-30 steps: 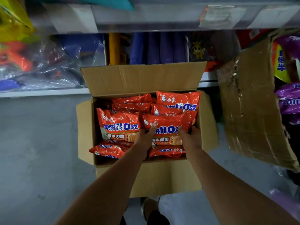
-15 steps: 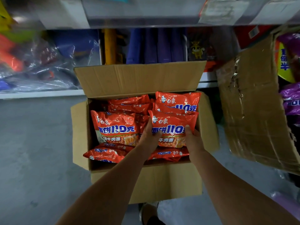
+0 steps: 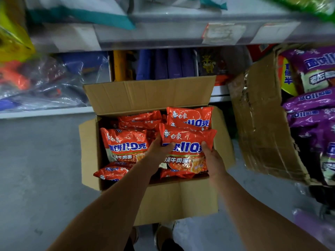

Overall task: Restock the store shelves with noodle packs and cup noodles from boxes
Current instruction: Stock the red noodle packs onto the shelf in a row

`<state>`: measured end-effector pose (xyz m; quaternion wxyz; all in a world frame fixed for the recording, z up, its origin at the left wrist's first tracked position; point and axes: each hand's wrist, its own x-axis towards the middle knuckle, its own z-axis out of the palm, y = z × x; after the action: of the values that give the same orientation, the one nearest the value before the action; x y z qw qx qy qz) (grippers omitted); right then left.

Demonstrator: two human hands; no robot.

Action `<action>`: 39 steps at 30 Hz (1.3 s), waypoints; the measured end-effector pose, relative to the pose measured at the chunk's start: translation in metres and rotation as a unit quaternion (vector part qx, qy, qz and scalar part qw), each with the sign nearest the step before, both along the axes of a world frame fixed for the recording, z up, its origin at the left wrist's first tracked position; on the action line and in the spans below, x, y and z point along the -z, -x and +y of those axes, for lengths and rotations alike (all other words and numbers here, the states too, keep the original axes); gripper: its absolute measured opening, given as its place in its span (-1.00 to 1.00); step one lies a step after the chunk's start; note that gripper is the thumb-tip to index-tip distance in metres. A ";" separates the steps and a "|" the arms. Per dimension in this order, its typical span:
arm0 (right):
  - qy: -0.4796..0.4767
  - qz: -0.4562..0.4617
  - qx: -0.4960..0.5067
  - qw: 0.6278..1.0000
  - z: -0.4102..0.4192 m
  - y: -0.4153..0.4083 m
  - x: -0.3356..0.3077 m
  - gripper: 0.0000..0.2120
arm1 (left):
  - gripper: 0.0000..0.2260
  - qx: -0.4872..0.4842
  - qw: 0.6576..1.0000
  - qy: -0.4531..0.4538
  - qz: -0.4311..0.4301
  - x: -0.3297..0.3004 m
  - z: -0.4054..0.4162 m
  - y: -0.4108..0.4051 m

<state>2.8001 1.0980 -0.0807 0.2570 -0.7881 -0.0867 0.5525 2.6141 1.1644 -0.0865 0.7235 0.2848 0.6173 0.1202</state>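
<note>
Head view looks down into an open cardboard box (image 3: 174, 201) of orange-red instant noodle packs standing on the grey floor (image 3: 36, 169). Both hands grip one orange-red noodle pack (image 3: 188, 142) over the right half of the box. The left hand (image 3: 159, 151) clasps its left edge, thumb laid across the printed front and the other fingers hidden behind the pack. The right hand (image 3: 211, 156) clasps the right edge the same way, thumb on the front near the blue lettering. The held pack faces the camera, tilted slightly, above the other packs in the box. A second upright pack (image 3: 125, 145) stands in the left half of the box, just beside the left hand. More packs (image 3: 190, 116) are stacked toward the far side of the box, and others lie flat along its near side. The far flap (image 3: 148, 95) of the box stands up against a lower shelf (image 3: 45, 112). Right of the box, a torn cardboard carton (image 3: 262, 127) leans open, with purple noodle packs (image 3: 311, 104) inside it. Beyond the box, plastic-wrapped goods (image 3: 45, 84) sit on the lower shelf to the left. An upper shelf edge (image 3: 181, 33) above the box carries blurred price labels (image 3: 223, 32). A shoe (image 3: 163, 236) shows below the box's near wall.
</note>
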 end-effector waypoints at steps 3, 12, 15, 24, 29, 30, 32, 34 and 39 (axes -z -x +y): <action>-0.001 0.006 0.012 1.000 -0.003 0.001 -0.025 -0.26 | -0.66 0.006 1.000 0.002 -0.020 -0.031 -0.005 0.007; -0.016 0.041 -0.033 0.998 0.010 0.023 -0.151 -0.39 | -0.74 -0.020 0.999 0.010 -0.028 -0.145 -0.020 0.049; -0.036 0.037 -0.047 0.998 0.014 0.032 -0.203 -0.46 | -0.52 -0.036 0.997 -0.011 -0.068 -0.194 -0.023 0.065; -0.124 0.064 -0.070 0.988 0.022 0.068 -0.340 -0.45 | -0.30 -0.131 0.985 -0.083 -0.073 -0.338 -0.026 0.094; -0.158 0.079 -0.111 0.978 0.019 0.096 -0.412 -0.47 | -0.24 -0.173 0.974 -0.145 -0.018 -0.399 -0.030 0.117; -0.166 0.081 -0.124 0.975 0.019 0.100 -0.427 -0.46 | -0.16 -0.191 0.969 -0.157 -0.016 -0.407 -0.030 0.123; -0.195 0.085 -0.148 0.966 0.020 0.105 -0.449 -0.47 | -0.02 -0.209 0.961 -0.179 -0.023 -0.428 -0.032 0.129; -0.227 0.087 -0.160 0.957 0.025 0.109 -0.469 -0.55 | 0.00 -0.224 0.954 -0.197 -0.037 -0.453 -0.031 0.130; -0.276 0.071 -0.169 0.944 0.043 0.116 -0.525 -0.69 | -0.50 -0.252 0.944 -0.194 -0.090 -0.520 -0.032 0.134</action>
<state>2.6843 1.1411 0.4445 0.3727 -0.6193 -0.3489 0.5965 2.4797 1.1325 0.4337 0.6531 0.2429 0.5660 0.4406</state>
